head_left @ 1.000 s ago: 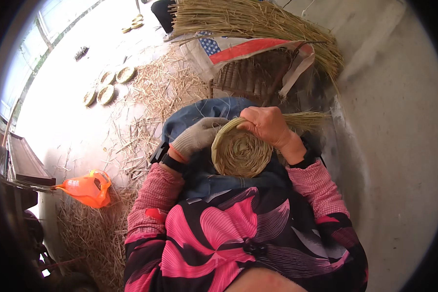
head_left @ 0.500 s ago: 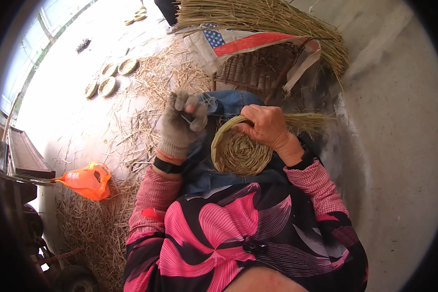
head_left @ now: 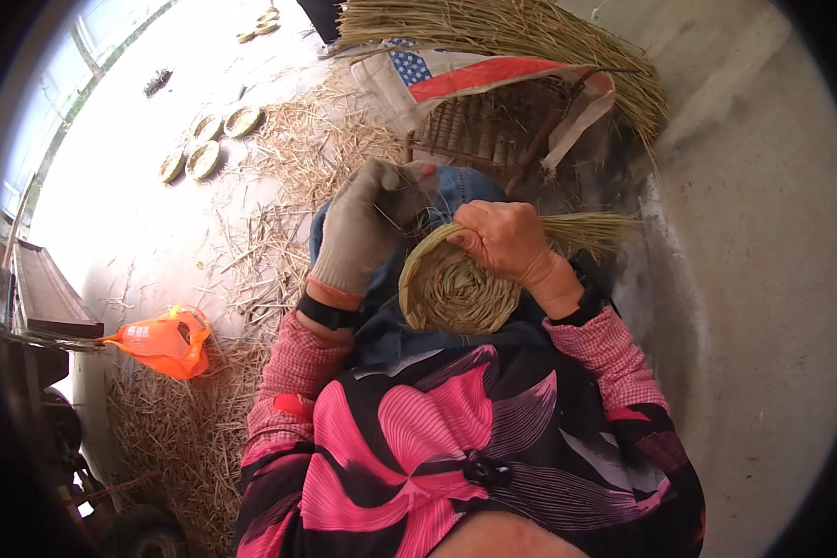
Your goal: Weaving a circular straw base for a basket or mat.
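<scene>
Currently, right hand (head_left: 504, 240) pinches the rim of the coiled straw basket (head_left: 461, 296) over the denim-covered lap (head_left: 391, 340); gloved left hand (head_left: 361, 221) curls just beside it, can't tell if gripping the thin strand (head_left: 388, 219). Risk: slack right pinch could let the straw ends (head_left: 591, 229) splay and rim loosen; strand could snag on the glove.

Daylight floods your view from the windows (head_left: 51, 102) at the upper left, and glare bleaches the floor (head_left: 158, 232) beside them nearly white. To your right, the concrete (head_left: 763, 242) is dimmer, an even grey. Shadow darkens the chair (head_left: 465, 126). Your fisheye lens bends straight edges and blackens the corners; your basket's (head_left: 460, 293) weave reads clearly, though finer detail is soft.
</scene>
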A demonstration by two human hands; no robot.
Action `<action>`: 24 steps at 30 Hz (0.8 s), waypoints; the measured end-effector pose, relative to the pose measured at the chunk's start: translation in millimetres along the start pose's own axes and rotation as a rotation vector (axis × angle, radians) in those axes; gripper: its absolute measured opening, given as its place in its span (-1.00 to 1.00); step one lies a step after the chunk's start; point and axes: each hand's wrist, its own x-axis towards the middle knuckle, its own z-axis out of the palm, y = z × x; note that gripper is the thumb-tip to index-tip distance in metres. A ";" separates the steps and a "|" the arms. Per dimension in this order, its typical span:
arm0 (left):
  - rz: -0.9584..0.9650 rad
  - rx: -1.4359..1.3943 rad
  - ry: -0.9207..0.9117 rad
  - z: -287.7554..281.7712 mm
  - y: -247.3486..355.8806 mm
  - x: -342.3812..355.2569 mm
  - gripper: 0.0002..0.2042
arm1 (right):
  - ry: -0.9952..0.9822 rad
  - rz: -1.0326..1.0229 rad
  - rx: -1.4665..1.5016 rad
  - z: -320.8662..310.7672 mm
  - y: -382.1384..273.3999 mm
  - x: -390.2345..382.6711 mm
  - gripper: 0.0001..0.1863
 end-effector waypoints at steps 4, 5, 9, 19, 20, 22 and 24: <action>-0.314 -0.717 -0.053 -9.2 14.5 -0.1 -0.69 | 0.039 0.029 0.108 2.0 2.0 -6.6 -0.61; -0.315 -0.890 -0.039 -11.5 18.6 -1.7 -0.65 | 0.037 0.043 0.136 2.4 1.8 -10.4 -0.61; -0.441 -0.836 0.104 -12.2 23.8 -6.8 -0.69 | 0.078 0.099 0.185 8.2 3.9 -18.7 -0.59; -0.223 0.599 0.189 -82.5 67.1 -25.4 -0.70 | 0.039 0.476 0.023 5.4 33.3 -30.1 -0.50; -0.341 0.810 0.277 -97.4 70.6 -27.9 -0.68 | 0.041 0.526 0.030 6.6 35.6 -34.1 -0.48; -0.147 1.403 0.284 -121.0 75.3 -44.5 -0.75 | 0.031 0.574 0.026 10.2 38.7 -40.1 -0.45; -0.194 1.102 0.288 -134.7 82.5 -60.1 -0.82 | 0.032 0.601 0.020 13.5 41.3 -44.2 -0.42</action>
